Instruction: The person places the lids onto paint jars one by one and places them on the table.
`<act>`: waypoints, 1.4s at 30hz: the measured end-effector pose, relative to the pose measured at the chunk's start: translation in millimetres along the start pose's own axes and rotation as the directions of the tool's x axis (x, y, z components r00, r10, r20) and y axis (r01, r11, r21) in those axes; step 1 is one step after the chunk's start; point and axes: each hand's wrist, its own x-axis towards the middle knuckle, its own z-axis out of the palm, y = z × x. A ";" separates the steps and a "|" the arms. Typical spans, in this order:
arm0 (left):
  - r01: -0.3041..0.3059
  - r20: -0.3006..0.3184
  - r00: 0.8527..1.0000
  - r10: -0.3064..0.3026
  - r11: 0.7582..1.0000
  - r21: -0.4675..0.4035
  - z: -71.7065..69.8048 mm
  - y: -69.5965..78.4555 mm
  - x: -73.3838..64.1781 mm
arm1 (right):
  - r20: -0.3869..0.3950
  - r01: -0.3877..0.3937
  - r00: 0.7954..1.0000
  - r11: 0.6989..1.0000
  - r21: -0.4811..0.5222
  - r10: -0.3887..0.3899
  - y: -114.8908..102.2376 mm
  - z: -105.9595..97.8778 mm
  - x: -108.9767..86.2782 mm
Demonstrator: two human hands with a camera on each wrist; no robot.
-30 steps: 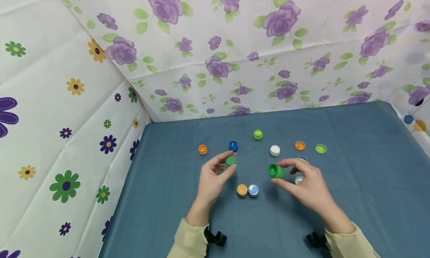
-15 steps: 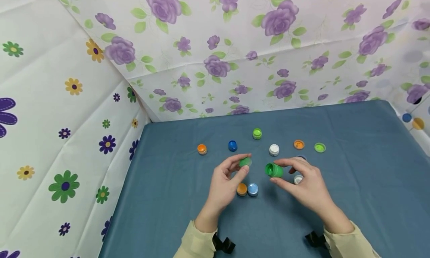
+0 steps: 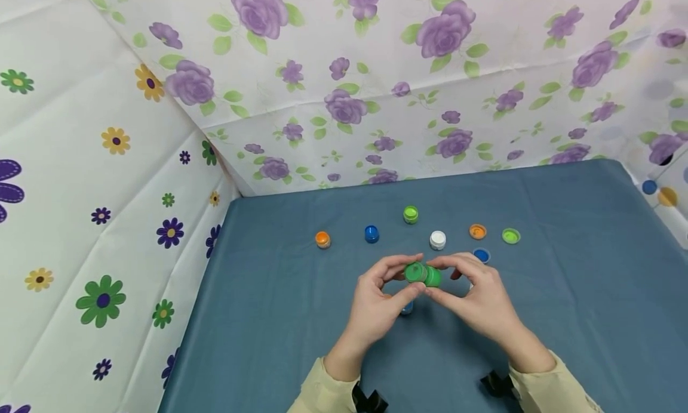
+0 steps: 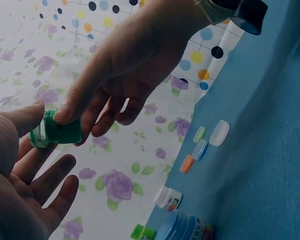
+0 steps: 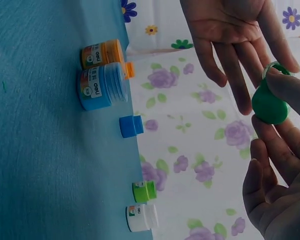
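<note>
Over the table, both hands meet at a small green paint jar (image 3: 433, 277). My left hand (image 3: 376, 302) pinches its green lid (image 3: 415, 273) between thumb and fingertips. With thumb and fingers, my right hand (image 3: 481, 293) grips the jar's body, which lies tilted sideways. The lid sits right at the jar's mouth. In the left wrist view, the lid's clear rim (image 4: 38, 135) overlaps the jar's end. From the right wrist view, the jar's rounded base (image 5: 270, 106) faces the camera. Behind the hands, a closed blue jar (image 5: 97, 86) and an orange jar (image 5: 100, 54) stand side by side.
Uncapped small jars stand farther back: orange (image 3: 322, 240), blue (image 3: 371, 234), lime green (image 3: 411, 215) and white (image 3: 438, 240). Loose lids lie at right: orange (image 3: 478, 231), lime (image 3: 511, 236), blue (image 3: 481, 255) and white (image 4: 220, 133). Floral cloth walls rise behind and left.
My left hand has moved right with the green lid and brought it against the jar's mouth. My right hand has shifted slightly left with the jar.
</note>
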 end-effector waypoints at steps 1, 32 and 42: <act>-0.003 0.005 1.000 0.003 1.000 0.000 0.8 -0.1 0.4 | -0.002 0.003 1.000 1.000 0.000 -0.003 0.1 -0.3 0.4; -0.141 0.104 0.985 0.140 0.990 0.003 -11.0 1.6 1.2 | 0.116 -0.134 0.987 0.976 0.174 0.115 -9.9 6.9 -6.1; -0.149 -0.011 0.989 0.150 0.987 0.061 -7.5 0.5 -0.8 | 0.046 -0.063 0.997 0.991 0.118 0.058 -12.8 11.9 -6.8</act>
